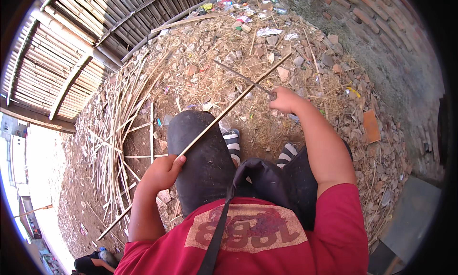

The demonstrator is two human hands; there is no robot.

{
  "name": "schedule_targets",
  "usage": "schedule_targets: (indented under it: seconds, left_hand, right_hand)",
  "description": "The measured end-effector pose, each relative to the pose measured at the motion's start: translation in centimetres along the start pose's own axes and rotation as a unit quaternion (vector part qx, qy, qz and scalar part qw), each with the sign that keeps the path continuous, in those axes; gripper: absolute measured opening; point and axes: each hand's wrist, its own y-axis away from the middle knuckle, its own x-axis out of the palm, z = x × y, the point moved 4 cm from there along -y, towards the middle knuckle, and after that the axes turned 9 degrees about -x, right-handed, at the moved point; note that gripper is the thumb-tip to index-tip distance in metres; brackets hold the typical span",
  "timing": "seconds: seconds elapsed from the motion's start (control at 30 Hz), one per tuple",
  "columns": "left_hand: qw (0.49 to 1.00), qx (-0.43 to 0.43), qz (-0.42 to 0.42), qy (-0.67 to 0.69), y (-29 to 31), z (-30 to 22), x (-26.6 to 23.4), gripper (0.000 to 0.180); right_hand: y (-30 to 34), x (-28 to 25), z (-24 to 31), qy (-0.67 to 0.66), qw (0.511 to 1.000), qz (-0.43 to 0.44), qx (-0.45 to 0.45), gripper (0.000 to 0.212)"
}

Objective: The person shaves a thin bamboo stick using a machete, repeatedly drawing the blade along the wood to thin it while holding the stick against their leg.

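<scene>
My left hand (164,172) is closed around a long, thin bamboo strip (214,122), beside my left knee. The strip slants up and to the right across that knee, and its other end sticks out behind the hand toward the lower left. Out in front, my right hand (286,101) grips a knife (238,75) with a long, narrow, dark blade. Its blade points up and left and crosses the strip near the strip's far part. Whether blade and strip touch, I cannot tell.
A heap of split bamboo strips (117,132) lies on the ground to the left. Rubble (281,74) and litter cover the ground ahead. A bamboo-slat wall (138,17) stands far left, a brick wall (381,41) right. Another person (90,264) shows at the lower left.
</scene>
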Motion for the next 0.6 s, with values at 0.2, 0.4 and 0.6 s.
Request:
schedule_targets:
  seconds: [0.2,0.4,0.6]
  left_hand:
    - [1.000,0.015,0.014,0.006,-0.6,0.5,0.4,0.057]
    - [1.000,-0.002,0.008,-0.009,-0.4,0.3,-0.1,0.059]
    - [0.999,-0.004,0.040,0.034,-0.8,0.9,0.4,0.060]
  right_hand:
    - [0.1,2.8,4.7,0.129,0.977,0.036,-0.164,0.045]
    - [-1.1,0.8,-3.3,-0.162,0.981,0.065,0.085,0.035]
    - [-0.6,2.3,1.8,0.092,0.988,-0.025,-0.119,0.038]
